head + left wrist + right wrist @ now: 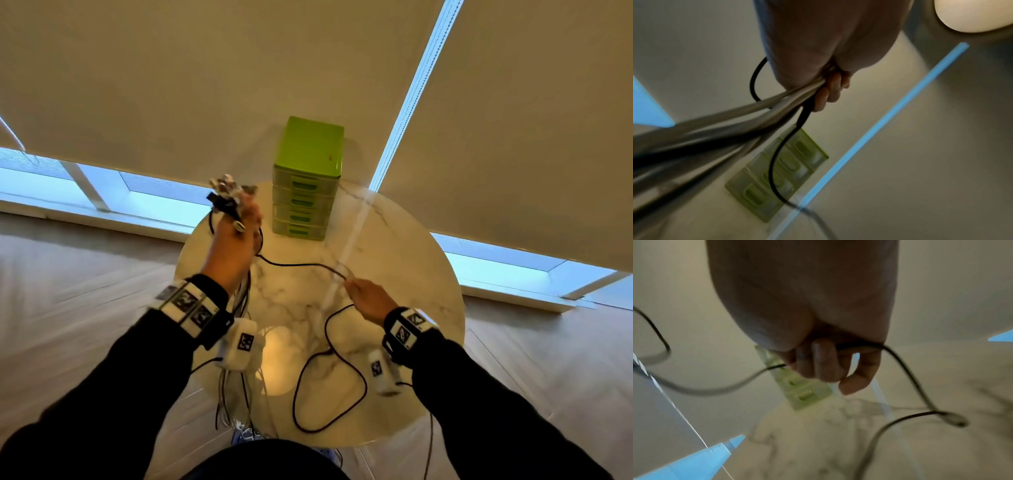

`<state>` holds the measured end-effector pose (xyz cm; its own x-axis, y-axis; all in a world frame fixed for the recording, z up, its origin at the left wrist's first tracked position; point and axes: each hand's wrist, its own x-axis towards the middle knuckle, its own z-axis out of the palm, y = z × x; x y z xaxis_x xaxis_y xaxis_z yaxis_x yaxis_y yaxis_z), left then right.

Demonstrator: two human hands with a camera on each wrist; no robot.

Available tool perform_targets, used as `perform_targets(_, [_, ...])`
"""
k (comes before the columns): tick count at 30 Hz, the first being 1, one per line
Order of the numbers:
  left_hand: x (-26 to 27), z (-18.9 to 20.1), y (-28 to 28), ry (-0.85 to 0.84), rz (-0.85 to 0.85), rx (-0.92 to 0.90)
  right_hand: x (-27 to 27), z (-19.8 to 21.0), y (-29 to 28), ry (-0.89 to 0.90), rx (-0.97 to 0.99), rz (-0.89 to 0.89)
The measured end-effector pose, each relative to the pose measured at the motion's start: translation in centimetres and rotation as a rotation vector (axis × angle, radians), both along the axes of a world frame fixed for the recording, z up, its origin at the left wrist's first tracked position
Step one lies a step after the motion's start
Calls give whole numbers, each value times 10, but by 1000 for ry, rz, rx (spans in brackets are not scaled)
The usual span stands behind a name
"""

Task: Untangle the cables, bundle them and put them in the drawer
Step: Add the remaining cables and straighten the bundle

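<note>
My right hand pinched the thin black cable over the round marble desk; my left hand gripped the tangled bundle — pulling hard could tighten knots. Beyond stood the green plastic drawer unit, shut.

a room in a home or small office, seen from above. a round marble-patterned table stands by a wall of low windows, most of the glass covered by cream roller blinds pulled nearly to the sill. the floor is pale wood planks. a small lime-green plastic drawer unit with four shallow drawers sits at the table's far edge. a warm round light reflection glows on the tabletop.
</note>
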<state>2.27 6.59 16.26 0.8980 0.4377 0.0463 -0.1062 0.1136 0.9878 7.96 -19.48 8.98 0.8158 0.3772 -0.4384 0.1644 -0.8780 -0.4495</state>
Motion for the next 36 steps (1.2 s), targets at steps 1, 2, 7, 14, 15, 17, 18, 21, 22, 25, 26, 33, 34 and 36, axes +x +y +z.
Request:
perform_targets(1, [1,-9,-9,40,-43,65,5,11,12,-64,32,-35])
perform_targets(2, [1,-16,-18,82,-74,102,9,22,24,-121,79,-62])
perform_targets(7, [-3,-24,-43,220,-125,143,-11,71,75,-228,427,70])
perform_targets(14, [4,-18,-35,227,-36,-85,-36,72,85,-113,525,294])
perform_targets(15, [6,-17,-32,220,13,-73,-35,68,82,-94,513,298])
perform_targets(17, [11,-11,-24,178,86,-133,-36,56,70,-45,477,324])
perform_targets(18, [14,-6,-20,139,108,-193,-37,48,63,-10,461,333])
perform_targets(21, [19,7,-1,51,184,-339,-38,18,38,200,479,225])
perform_targets(22, [19,11,6,41,215,-348,-39,9,29,281,481,158])
perform_targets(25, [17,22,26,14,300,-302,-31,-14,-1,317,280,144])
perform_targets(26, [16,25,31,-1,326,-271,-28,-18,-10,313,186,173])
perform_targets(33, [-4,14,7,116,214,365,15,5,-6,190,281,-236])
perform_targets(34, [-7,13,-2,118,186,459,19,14,3,211,375,-292])
perform_targets(36, [-10,13,-20,167,132,525,20,36,24,207,574,-349])
